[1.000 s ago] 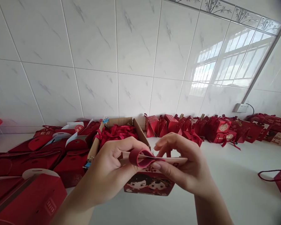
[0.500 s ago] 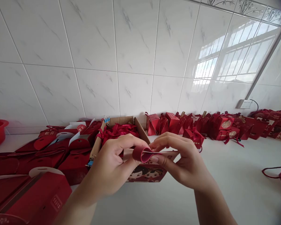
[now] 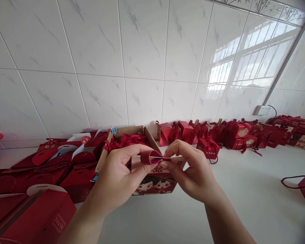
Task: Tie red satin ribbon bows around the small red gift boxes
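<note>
Tiled wall [image 3: 99,40]: marbled white, rising at 12 o'clock; clock centred on the cartoon-printed gift box [image 3: 156,184].
White tabletop [image 3: 244,200]: shows widest from 3 to 6 o'clock, so room for moving looks best there.
Red flap-top boxes [image 3: 38,213]: massed 8 to 10 o'clock, close by the left forearm; tight that way.
Row of red gift boxes [image 3: 186,132]: along the wall, 12 to nearly 3; a bow-tied box [image 3: 207,149] stands forward at 2.
Cardboard tray [image 3: 151,139]: 11 o'clock, raised edges that could catch knuckles; red ribbons [image 3: 130,140] inside.
Cartoon-printed gift box: centre, upright between the hands; cannot tell whether its base touches down.
Left hand [image 3: 122,173]: thumb and forefinger closed around the wine-red strap loop [image 3: 145,157], at 10.
Right hand [image 3: 189,173]: thumb and fingers pinching the strap's ends at the pale top panel, at 2.
Wine-red strap loop: bulges toward 9. Step in hand, judged: lining its ends up over the panel edge; next move seems to call for a firm pinch, layers flush.
Gold-coloured glint [image 3: 161,160]: at the pinch, too small to identify.
</note>
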Demonstrator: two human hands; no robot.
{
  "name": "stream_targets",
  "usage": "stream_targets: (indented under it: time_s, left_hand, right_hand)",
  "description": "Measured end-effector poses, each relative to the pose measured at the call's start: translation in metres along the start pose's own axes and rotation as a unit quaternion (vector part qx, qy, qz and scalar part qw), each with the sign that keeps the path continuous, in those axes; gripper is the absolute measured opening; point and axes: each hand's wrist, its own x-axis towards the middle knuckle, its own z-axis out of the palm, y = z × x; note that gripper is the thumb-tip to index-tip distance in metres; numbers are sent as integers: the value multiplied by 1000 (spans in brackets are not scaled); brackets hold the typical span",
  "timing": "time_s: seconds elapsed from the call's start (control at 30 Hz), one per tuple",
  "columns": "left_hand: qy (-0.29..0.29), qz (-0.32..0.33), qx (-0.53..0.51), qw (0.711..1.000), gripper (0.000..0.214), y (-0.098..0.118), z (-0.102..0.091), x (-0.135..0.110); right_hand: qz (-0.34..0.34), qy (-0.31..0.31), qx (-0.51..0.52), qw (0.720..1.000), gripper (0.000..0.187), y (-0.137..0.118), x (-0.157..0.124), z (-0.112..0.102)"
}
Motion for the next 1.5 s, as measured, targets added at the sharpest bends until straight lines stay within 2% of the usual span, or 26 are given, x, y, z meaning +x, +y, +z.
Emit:
stream_targets:
  time_s: [0.13,0.2,0.3,0.43,0.57,0.87,0.97,1.07,1.13,1.27,1.5]
  left_hand:
    - [-42,-41,-52,997,30,-1,-2,0]
    - [-78,-45,-73,993,26,1,-3,0]
    - [-99,-25,-70,992,14,6,-3,-1]
    - [-51,22,0,998,6,11,0,-4]
    - [12,35,12,999,15,10,6,-5]
    - [45,12,-23,999,19,11,17,-8]
    - [8,10,-5,1000,16,15,12,-8]
    - [-70,8,27,997,18,16,0,-7]
    - [-89,6,56,994,18,15,-8,-6]
    - [-41,6,101,994,10,11,-14,-4]
    - [-19,-13,149,989,15,6,-4,-5]
  right_hand:
    - [-1,-26,45,999,10,-2,0,-4]
    - [-3,-36,59,998,9,-3,1,-6]
    - [-13,-32,69,997,11,-5,2,-8]
    - [-32,-21,46,998,11,-7,2,-8]
    - [-43,-10,28,999,11,-5,1,-8]
    - [-46,-6,31,998,12,-8,1,-16]
    - [-39,-9,32,999,13,-11,0,-18]
    - [18,-47,89,995,14,-11,-1,-17]
    - [81,-94,143,982,15,-10,-1,-16]
    - [155,-156,196,956,16,-6,1,-12]
    - [190,-216,153,946,12,-3,1,-6]
